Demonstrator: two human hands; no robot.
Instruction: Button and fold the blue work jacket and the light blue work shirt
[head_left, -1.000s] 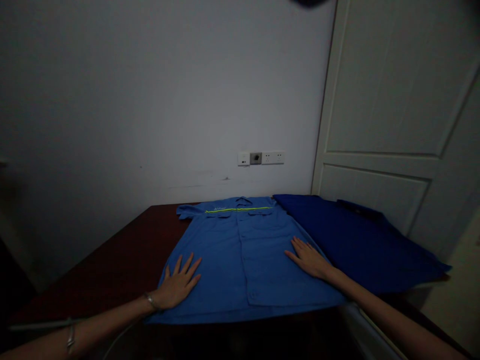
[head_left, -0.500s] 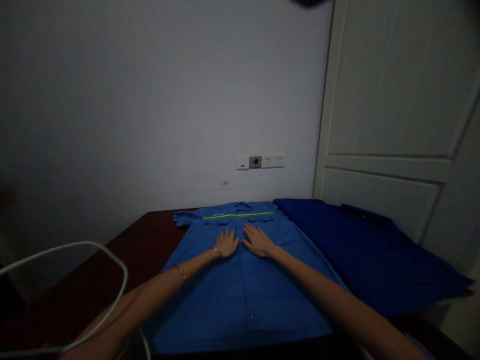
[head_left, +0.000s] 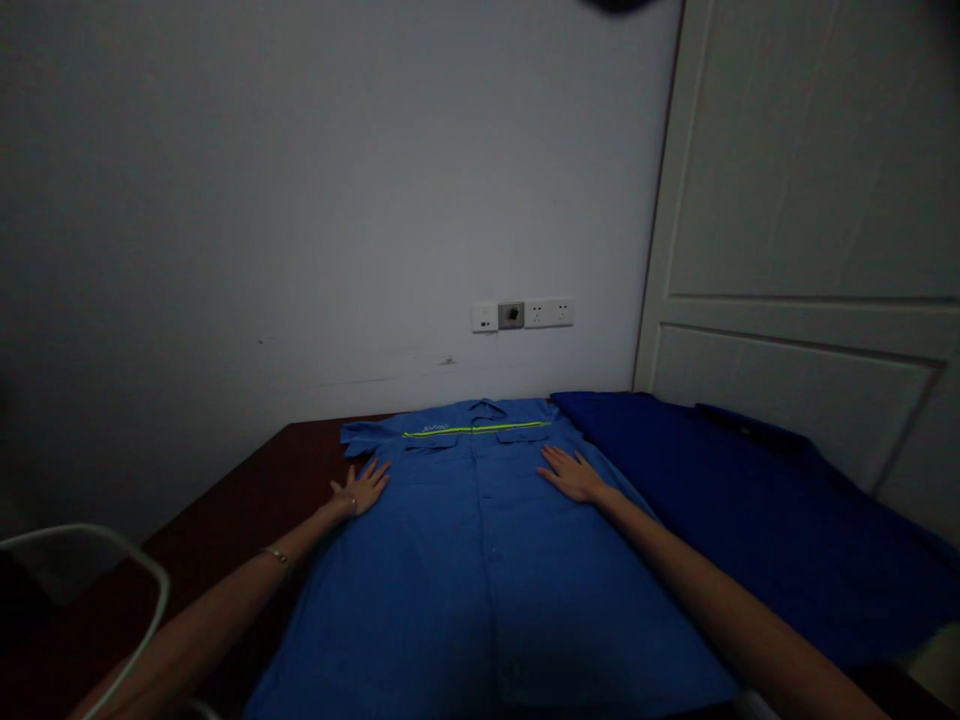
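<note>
A light blue short-sleeved work shirt (head_left: 480,540) with a yellow-green reflective stripe across the chest lies flat, front up, on a dark red-brown table (head_left: 247,505). My left hand (head_left: 363,488) lies flat and open on the shirt's left edge just below the sleeve. My right hand (head_left: 571,475) lies flat and open on the shirt's right chest area, below the pocket. Both arms reach far forward. A thin bracelet sits on my left wrist.
A darker blue garment (head_left: 750,500) lies spread on the table to the right of the shirt, overlapping its edge. A white wall with a socket strip (head_left: 523,314) stands behind, a white door (head_left: 810,250) at right. A white curved cable (head_left: 142,600) shows at lower left.
My hands were together at the shirt's chest centre half a second ago; they have slid apart to its left and right sides. One second ago they lay lower, near the hem.
</note>
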